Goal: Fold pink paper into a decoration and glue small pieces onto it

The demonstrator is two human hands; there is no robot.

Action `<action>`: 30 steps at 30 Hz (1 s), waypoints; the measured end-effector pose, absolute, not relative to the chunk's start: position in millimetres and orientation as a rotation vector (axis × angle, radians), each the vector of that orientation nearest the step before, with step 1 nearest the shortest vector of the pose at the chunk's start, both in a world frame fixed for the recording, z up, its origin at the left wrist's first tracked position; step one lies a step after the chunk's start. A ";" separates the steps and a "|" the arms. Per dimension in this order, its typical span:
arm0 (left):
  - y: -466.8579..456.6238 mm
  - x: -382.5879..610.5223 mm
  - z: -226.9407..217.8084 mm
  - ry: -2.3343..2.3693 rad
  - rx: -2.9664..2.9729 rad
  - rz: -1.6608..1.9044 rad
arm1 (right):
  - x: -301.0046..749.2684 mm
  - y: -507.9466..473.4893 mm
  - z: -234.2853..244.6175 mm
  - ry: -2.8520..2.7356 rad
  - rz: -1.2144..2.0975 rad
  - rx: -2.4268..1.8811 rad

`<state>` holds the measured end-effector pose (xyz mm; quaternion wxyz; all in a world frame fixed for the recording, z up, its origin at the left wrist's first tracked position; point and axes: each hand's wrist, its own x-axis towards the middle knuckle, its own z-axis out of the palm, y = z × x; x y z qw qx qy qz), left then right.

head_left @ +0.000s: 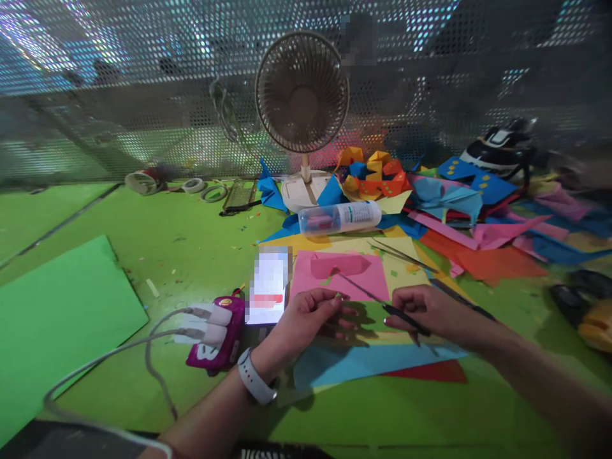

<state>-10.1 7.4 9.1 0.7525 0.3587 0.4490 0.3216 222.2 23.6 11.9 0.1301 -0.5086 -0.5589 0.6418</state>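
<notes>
My left hand (315, 315), a white band around its wrist, hovers over coloured paper. Its thumb and forefinger pinch a tiny green scrap (338, 296), perhaps paper. In my right hand (428, 309) is a thin pointed tool (406, 317) with a black handle; its slim tip reaches left over the pink paper (373, 288), near the small green bits there. A folded pink paper piece (347, 264) lies on that sheet. Beneath are a yellow sheet (406, 278) and a light blue sheet (344, 364). Long thin metal tweezers (404, 253) rest behind my right hand.
A lit phone (269, 287) stands beside a purple power block (217, 338) with cabled plugs. Behind are a clear bottle (339, 217), a fan (303, 95) and tape rolls (193, 185). Folded paper (444, 197) piles up at the right; a green sheet (62, 325) lies left.
</notes>
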 end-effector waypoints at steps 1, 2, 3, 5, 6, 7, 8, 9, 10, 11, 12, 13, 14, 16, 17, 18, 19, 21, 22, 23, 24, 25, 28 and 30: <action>6.3 -10.0 8.9 0.966 0.799 0.677 | 223.4 24.7 13.3 -1.596 1.823 -1.466; 5.2 -10.0 8.6 0.950 0.818 0.654 | 224.4 25.5 14.8 -1.570 1.790 -1.452; 4.3 -10.1 8.4 0.938 0.836 0.637 | 225.1 25.9 16.4 -1.552 1.769 -1.439; 3.6 -10.9 8.1 0.929 0.870 0.612 | 224.9 25.4 19.9 -1.543 1.762 -1.425; 3.6 -11.4 8.1 0.932 0.891 0.604 | 224.0 24.7 21.8 -1.549 1.761 -1.430; 4.0 -11.9 8.2 0.938 0.916 0.602 | 222.7 23.7 23.7 -1.556 1.756 -1.439; 4.4 -12.3 8.4 0.943 0.943 0.609 | 221.4 22.7 25.4 -1.564 1.747 -1.452; 5.0 -12.5 8.7 0.946 0.968 0.622 | 220.3 22.0 26.7 -1.569 1.737 -1.463; 5.4 -12.6 8.8 0.946 0.983 0.638 | 219.9 21.5 27.5 -1.576 1.724 -1.472; 5.7 -12.6 8.9 0.944 0.986 0.659 | 220.5 21.5 27.8 -1.588 1.704 -1.476; 5.8 -12.5 8.8 0.937 0.978 0.678 | 222.4 22.1 27.6 -1.612 1.671 -1.480; 5.8 -12.4 8.6 0.924 0.963 0.693 | 225.8 23.3 27.2 -1.648 1.613 -1.490; 5.7 -12.4 8.3 0.909 0.944 0.707 | 230.5 25.1 26.9 -1.694 1.528 -1.508; 5.6 -12.7 7.9 0.879 0.911 0.729 | 242.9 29.9 27.4 -1.798 1.321 -1.561; 5.6 -12.9 8.0 0.867 0.903 0.732 | 250.0 32.8 28.6 -1.841 1.230 -1.584; 5.7 -13.0 8.4 0.858 0.900 0.731 | 257.1 35.7 30.4 -1.873 1.160 -1.601; 5.8 -13.1 9.2 0.851 0.903 0.727 | 263.9 38.6 32.6 -1.898 1.102 -1.618; 6.1 -12.9 12.1 0.848 0.922 0.723 | 276.4 43.3 36.3 -1.965 0.981 -1.679; 6.1 -12.5 13.9 0.856 0.933 0.728 | 282.0 44.7 37.3 -2.012 0.902 -1.721; 6.0 -12.1 15.9 0.875 0.946 0.740 | 287.2 45.1 37.1 -2.067 0.816 -1.762; 5.9 -11.6 17.8 0.903 0.963 0.759 | 292.2 44.4 35.8 -2.121 0.736 -1.799; 5.7 -11.2 19.5 0.939 0.984 0.783 | 296.8 42.5 33.5 -2.161 0.666 -1.837; 5.4 -10.4 22.5 1.013 1.051 0.841 | 308.5 31.9 21.9 -2.163 0.524 -1.977; 5.1 -9.7 23.4 1.020 1.075 0.834 | 314.4 23.6 13.7 -2.132 0.510 -2.073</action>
